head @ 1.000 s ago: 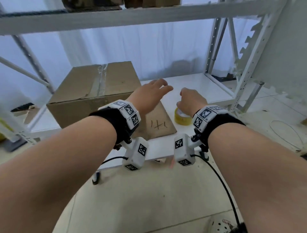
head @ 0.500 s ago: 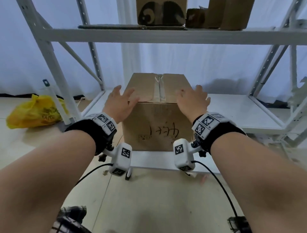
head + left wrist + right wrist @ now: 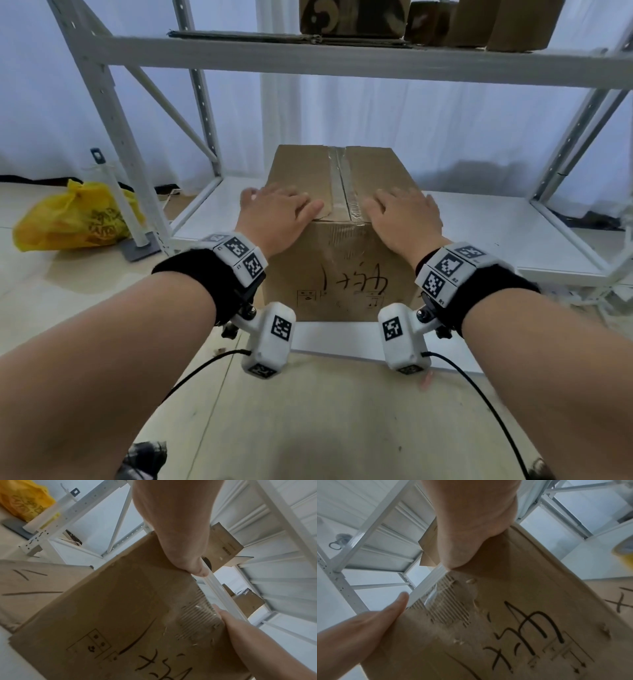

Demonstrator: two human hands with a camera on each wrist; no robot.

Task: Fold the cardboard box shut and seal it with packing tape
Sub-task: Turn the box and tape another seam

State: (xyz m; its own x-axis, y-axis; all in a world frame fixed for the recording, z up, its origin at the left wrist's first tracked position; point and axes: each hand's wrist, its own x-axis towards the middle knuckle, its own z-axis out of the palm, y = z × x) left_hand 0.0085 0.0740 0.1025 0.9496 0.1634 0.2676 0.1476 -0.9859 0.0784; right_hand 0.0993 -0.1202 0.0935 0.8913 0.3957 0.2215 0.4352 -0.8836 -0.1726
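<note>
here, from the head view, the brown cardboard box [image 3: 337, 236] with black handwriting on its near face stands on the white lower shelf [image 3: 496, 236] of a white metal rack, its top flaps down and a strip of clear packing tape [image 3: 342, 185] running along the centre seam. the left hand [image 3: 274, 214] lies flat on the top near the front edge, left of the seam, fingers spread and straight; the right hand [image 3: 402, 214] lies flat likewise to the right of the seam. neither grip pinches anything. half a second ago both hands were raised at the front corners of the box; now they are pressed down on its top. a yellow plastic bag [image 3: 73, 219] sits on the floor to the left. brown boxes on the upper shelf are cut off by the frame's top.

from the left wrist view, the palm of the left hand [image 3: 176, 524] rests on the top edge of the box [image 3: 120, 615], its fingers hidden beyond the edge; the right hand [image 3: 240, 627] shows at the lower right, its fingertips out of sight.

from the right wrist view, the right hand [image 3: 471, 527] presses on the box [image 3: 513, 615] top, fingers hidden; the left hand [image 3: 373, 622] lies at the box's edge. a yellow roll of tape [image 3: 624, 551] is cut off at the right edge, well apart from both hands.
</note>
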